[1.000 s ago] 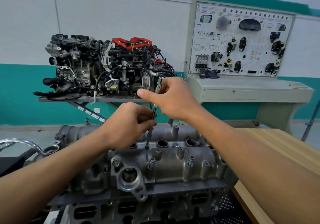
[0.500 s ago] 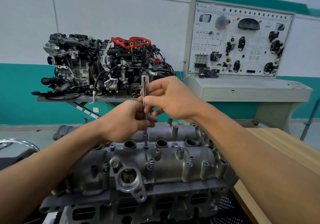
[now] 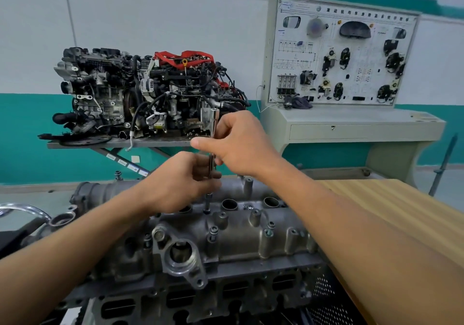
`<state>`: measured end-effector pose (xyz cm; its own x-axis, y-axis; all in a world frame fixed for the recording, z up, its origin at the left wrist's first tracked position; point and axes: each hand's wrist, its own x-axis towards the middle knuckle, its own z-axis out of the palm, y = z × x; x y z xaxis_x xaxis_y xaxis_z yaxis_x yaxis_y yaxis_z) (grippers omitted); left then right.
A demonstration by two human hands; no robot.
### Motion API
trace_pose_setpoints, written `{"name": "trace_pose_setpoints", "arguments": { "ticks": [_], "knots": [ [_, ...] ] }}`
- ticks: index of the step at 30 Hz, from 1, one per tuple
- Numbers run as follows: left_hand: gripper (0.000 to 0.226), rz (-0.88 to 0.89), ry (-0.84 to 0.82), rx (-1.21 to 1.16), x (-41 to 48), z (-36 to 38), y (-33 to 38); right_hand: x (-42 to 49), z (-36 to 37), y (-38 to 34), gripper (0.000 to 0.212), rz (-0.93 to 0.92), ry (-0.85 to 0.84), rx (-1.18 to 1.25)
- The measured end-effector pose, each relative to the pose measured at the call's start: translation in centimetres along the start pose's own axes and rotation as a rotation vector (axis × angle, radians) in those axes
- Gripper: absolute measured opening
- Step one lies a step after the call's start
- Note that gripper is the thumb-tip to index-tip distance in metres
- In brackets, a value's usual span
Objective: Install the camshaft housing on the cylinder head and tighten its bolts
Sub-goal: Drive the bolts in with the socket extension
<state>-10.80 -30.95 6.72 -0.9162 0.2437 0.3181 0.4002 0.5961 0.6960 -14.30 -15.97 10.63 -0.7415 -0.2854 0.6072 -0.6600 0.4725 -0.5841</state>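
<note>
The grey cast camshaft housing (image 3: pixel 241 234) lies on the cylinder head (image 3: pixel 200 299) in front of me, with several bolts standing in its bosses. A slim chrome driver (image 3: pixel 214 123) stands upright, its tip in a bolt (image 3: pixel 207 210) on the housing's far row. My left hand (image 3: pixel 183 181) grips the driver's lower shaft just above the housing. My right hand (image 3: pixel 238 141) holds the upper handle, fingers curled round it and thumb pointing left. The middle of the shaft is hidden by both hands.
A wooden bench top (image 3: pixel 391 211) runs along the right. Behind, a complete engine (image 3: pixel 150 93) sits on a lift table, and a training panel console (image 3: pixel 344 73) stands at the back right. A chrome tube (image 3: pixel 27 209) curves at the far left.
The driver went from tilted to upright over the bolt. My right hand turned round the handle, its thumb now pointing left; my left hand stayed on the lower shaft.
</note>
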Motion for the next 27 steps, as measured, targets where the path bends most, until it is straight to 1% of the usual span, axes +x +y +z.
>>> {"name": "trace_pose_setpoints", "arguments": {
  "ticks": [1,2,3,4,6,7,8,9,10,11,13,14,15,16,18,19,21,23,25,27],
  "knots": [
    [0.006,0.013,0.078,0.042,-0.2,0.4,-0.1,-0.2,0.3,0.1,0.047,0.010,0.065,-0.042],
    [0.014,0.020,0.145,0.065,-0.3,0.7,-0.3,-0.3,0.4,0.2,0.049,0.020,0.088,-0.059],
    [0.015,0.021,0.182,0.057,-0.2,0.8,-0.6,-0.4,0.3,0.1,0.045,0.036,0.056,-0.033],
    [0.012,0.017,0.182,0.035,-0.1,0.7,-0.8,-0.4,0.1,0.0,0.037,0.055,-0.021,0.052],
    [0.008,0.013,0.088,-0.021,0.2,0.2,-0.8,-0.2,-0.5,-0.1,0.023,0.085,-0.197,0.290],
    [0.012,0.006,0.025,-0.050,0.3,0.0,-0.8,-0.1,-0.8,-0.1,0.017,0.081,-0.249,0.356],
    [0.014,-0.002,-0.018,-0.050,0.4,-0.2,-0.8,-0.1,-1.0,-0.1,0.011,0.063,-0.261,0.363],
    [0.013,-0.002,-0.020,0.000,0.5,-0.2,-0.8,-0.1,-1.0,-0.1,0.005,0.045,-0.240,0.341],
    [0.007,0.006,0.008,0.066,0.5,0.0,-0.8,-0.1,-0.8,-0.1,0.006,0.033,-0.190,0.298],
    [0.008,0.016,0.069,0.120,0.4,0.3,-0.8,0.0,-0.6,0.0,0.014,0.018,-0.119,0.236],
    [0.017,0.058,0.195,0.165,0.2,0.8,-0.7,-0.1,-0.1,0.3,0.030,-0.012,0.037,0.083],
    [0.021,0.083,0.223,0.179,0.1,1.1,-0.7,-0.1,-0.1,0.3,0.035,-0.018,0.089,0.038],
    [0.023,0.103,0.230,0.191,0.0,1.2,-0.7,-0.1,-0.1,0.3,0.036,-0.017,0.092,0.039],
    [0.022,0.105,0.220,0.181,0.0,1.2,-0.7,-0.1,-0.3,0.3,0.034,-0.012,0.044,0.099],
    [0.014,0.070,0.171,0.099,-0.1,1.0,-0.8,-0.1,-0.8,0.2,0.024,0.010,-0.125,0.265],
    [0.012,0.058,0.147,0.064,-0.1,0.8,-0.9,-0.1,-1.1,0.2,0.019,0.021,-0.196,0.308],
    [0.011,0.059,0.102,0.041,-0.1,0.5,-0.9,0.0,-1.6,0.3,0.015,0.021,-0.283,0.301],
    [0.009,0.059,0.062,0.034,0.1,0.2,-1.0,0.0,-1.6,0.4,0.016,0.005,-0.287,0.279],
    [0.006,0.049,0.032,0.037,0.3,-0.1,-1.1,-0.2,-1.2,0.4,0.017,-0.007,-0.228,0.257],
    [0.008,0.042,-0.016,0.021,0.3,-0.4,-0.9,-0.6,-0.6,0.4,0.019,-0.031,-0.145,0.230]
  ]
}}
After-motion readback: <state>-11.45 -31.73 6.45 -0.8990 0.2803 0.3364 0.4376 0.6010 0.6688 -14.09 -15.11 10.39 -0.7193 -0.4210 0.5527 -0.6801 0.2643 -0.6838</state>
